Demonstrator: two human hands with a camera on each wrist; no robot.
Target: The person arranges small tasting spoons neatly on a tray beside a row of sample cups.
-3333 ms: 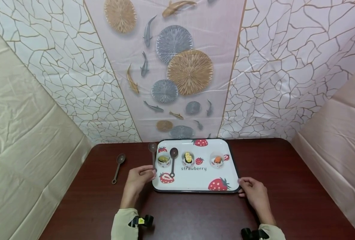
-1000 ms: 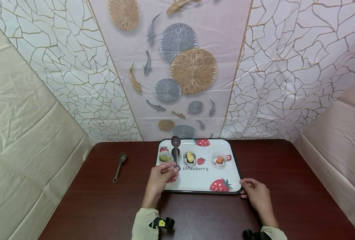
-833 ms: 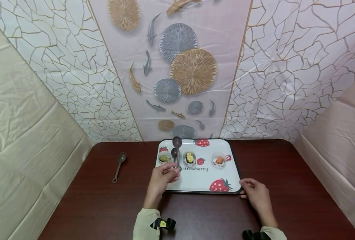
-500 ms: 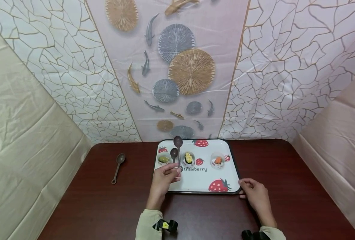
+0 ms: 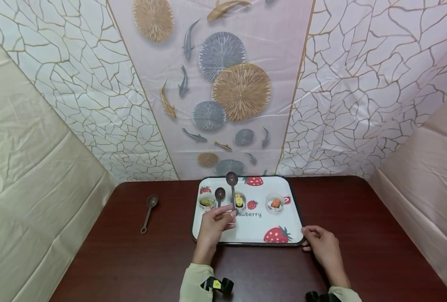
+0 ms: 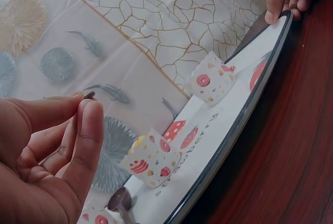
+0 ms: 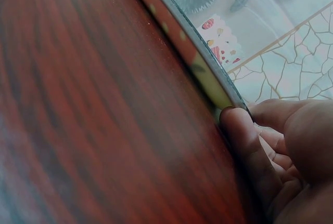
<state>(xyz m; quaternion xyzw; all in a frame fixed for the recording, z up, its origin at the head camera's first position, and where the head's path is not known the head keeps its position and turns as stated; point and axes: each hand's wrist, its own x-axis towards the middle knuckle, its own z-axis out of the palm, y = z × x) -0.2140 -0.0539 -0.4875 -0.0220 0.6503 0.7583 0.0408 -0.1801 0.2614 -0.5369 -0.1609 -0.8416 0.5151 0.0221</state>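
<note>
My left hand [image 5: 215,226] pinches a dark brown spoon [image 5: 232,178] by its handle end, above the white strawberry-print tray [image 5: 246,233]. The spoon's bowl points to the back, and its handle overlaps the middle paper cup [image 5: 243,206], which holds yellow food. In the left wrist view only the tip of the spoon's handle [image 6: 90,95] shows between thumb and index finger. A second brown spoon [image 5: 219,193] lies on the tray, between that cup and the left cup [image 5: 207,207] of green food. With thumb and fingers, my right hand [image 5: 323,247] grips the tray's front right corner.
At the tray's right stands a cup [image 5: 270,208] with orange food. A third spoon [image 5: 152,201] lies on the dark red-brown table [image 5: 106,251], left of the tray. Patterned cloth [image 5: 223,138] hangs right behind the tray, and beige cloth walls [image 5: 31,176] flank both sides.
My left hand has carried its spoon rightward, from the tray's left edge past the second spoon to the middle cup. The right hand stays at the tray's corner.
</note>
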